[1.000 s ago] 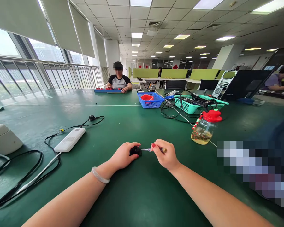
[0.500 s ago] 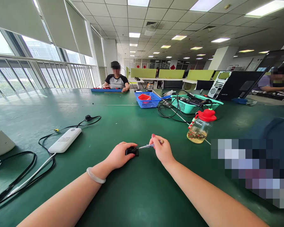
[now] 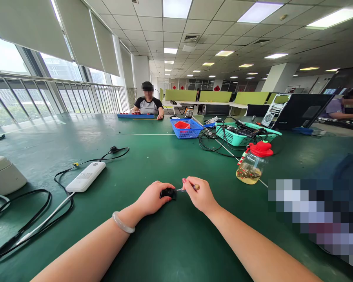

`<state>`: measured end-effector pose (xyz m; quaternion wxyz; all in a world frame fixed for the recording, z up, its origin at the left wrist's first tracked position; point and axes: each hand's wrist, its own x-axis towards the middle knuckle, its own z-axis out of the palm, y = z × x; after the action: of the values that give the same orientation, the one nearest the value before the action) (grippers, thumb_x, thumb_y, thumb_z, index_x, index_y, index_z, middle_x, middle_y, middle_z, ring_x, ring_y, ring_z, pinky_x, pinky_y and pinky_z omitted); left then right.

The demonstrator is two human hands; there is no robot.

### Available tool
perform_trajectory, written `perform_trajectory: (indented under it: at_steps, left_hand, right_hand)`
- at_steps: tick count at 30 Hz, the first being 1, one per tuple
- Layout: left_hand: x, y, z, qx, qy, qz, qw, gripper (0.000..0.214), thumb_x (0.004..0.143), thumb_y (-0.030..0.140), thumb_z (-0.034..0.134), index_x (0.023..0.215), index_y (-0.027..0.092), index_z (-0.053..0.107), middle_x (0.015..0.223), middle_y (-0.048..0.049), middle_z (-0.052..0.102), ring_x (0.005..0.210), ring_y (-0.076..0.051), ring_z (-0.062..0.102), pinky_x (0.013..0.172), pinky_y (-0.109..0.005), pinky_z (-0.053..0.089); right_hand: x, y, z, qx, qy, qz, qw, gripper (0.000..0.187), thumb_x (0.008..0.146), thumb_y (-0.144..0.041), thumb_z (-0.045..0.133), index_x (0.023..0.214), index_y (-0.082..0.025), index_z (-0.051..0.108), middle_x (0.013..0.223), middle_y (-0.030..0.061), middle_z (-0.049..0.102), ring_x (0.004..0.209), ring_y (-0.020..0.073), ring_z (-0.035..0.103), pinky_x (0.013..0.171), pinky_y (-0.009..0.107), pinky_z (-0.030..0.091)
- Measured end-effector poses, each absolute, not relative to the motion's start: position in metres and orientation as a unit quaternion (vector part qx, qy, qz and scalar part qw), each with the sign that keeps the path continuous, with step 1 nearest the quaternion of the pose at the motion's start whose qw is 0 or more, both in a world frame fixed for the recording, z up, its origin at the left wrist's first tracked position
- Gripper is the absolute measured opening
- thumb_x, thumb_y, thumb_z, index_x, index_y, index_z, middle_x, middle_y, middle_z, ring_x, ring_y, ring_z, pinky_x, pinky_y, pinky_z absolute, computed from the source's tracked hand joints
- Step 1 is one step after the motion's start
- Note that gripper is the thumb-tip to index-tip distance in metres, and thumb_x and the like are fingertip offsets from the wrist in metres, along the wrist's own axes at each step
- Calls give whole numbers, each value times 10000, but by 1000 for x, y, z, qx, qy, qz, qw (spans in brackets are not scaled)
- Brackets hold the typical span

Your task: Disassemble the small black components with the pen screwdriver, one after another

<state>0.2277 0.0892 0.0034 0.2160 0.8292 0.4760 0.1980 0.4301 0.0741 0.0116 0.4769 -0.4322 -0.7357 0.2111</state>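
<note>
Black part (image 3: 168,193) sits on the green counter (image 3: 176,246), left hand (image 3: 151,199) grip curled around it, thumb on near side. Right hand (image 3: 202,196) grip closed on screwdriver (image 3: 181,190), tip at part's right edge; can't tell if touching. Bottle (image 3: 252,166) off right, white pack (image 3: 86,178) left.
</note>
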Motion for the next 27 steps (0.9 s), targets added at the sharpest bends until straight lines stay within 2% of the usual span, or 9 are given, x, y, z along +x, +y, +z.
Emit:
perform_trajectory:
  at_steps: [16, 21, 27]
  left_hand:
    - [228, 89, 4, 831, 472, 199, 219, 349, 792, 240, 632, 1138, 278, 651, 1048, -38, 686, 1025, -236, 593, 931, -379, 479]
    - [228, 88, 4, 832, 470, 197, 219, 358, 794, 230, 631, 1150, 261, 644, 1070, -42, 683, 1039, -234, 582, 948, -380, 469]
    - [228, 88, 4, 837, 459, 206, 216, 325, 799, 235, 633, 1122, 270, 650, 1049, -30, 693, 1028, -235, 591, 934, -378, 473]
  right_hand:
    - [441, 88, 3, -422, -655, 403, 480, 521, 833, -642, 524, 580, -206, 393, 530, -60, 301, 492, 95, 263, 468, 246, 227]
    - [440, 85, 4, -420, -676, 371, 479, 505, 871, -605, 486, 580, -200, 402, 537, -54, 315, 504, 99, 284, 481, 244, 249]
    - [435, 71, 11, -395, -780, 241, 422, 387, 900, -406, 494, 590, -198, 393, 545, -45, 373, 503, 94, 325, 493, 233, 267]
